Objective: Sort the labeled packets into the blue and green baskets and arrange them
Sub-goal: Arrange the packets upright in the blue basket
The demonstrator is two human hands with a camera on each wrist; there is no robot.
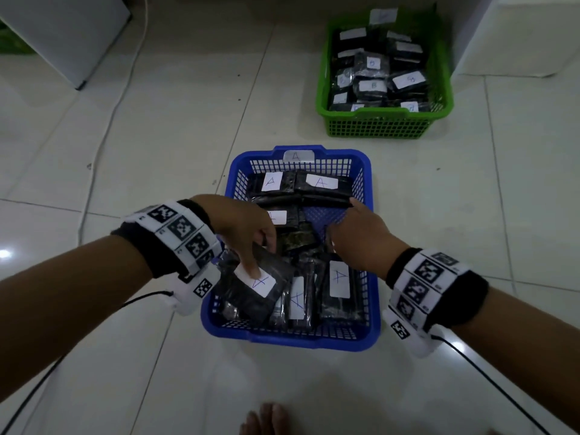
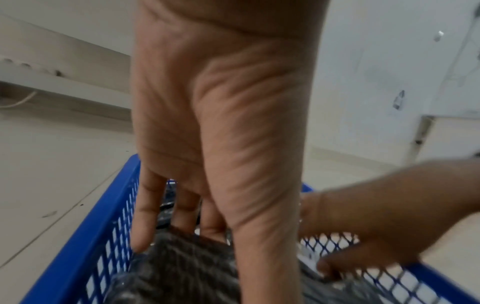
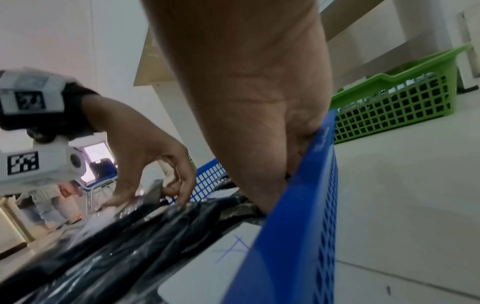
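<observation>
The blue basket (image 1: 298, 335) sits on the floor in front of me, holding several black packets with white "A" labels (image 1: 339, 279). My left hand (image 1: 259, 255) pinches one black "A" packet (image 1: 248, 299) tilted above the basket's near left corner, thumb on its label. In the left wrist view the fingers (image 2: 187, 216) lie behind that packet (image 2: 182, 267). My right hand (image 1: 343, 221) reaches into the basket's right side with fingers stretched out, touching packets by the right wall (image 3: 298, 226). The green basket (image 1: 376, 124) at the far right holds several "B" packets.
A white cable (image 1: 103, 130) runs across the tiled floor on the left. White cabinets stand at the far left (image 1: 62, 32) and far right (image 1: 518, 32). A bare foot (image 1: 266, 419) shows at the bottom edge. A person stands in the background (image 3: 52, 201).
</observation>
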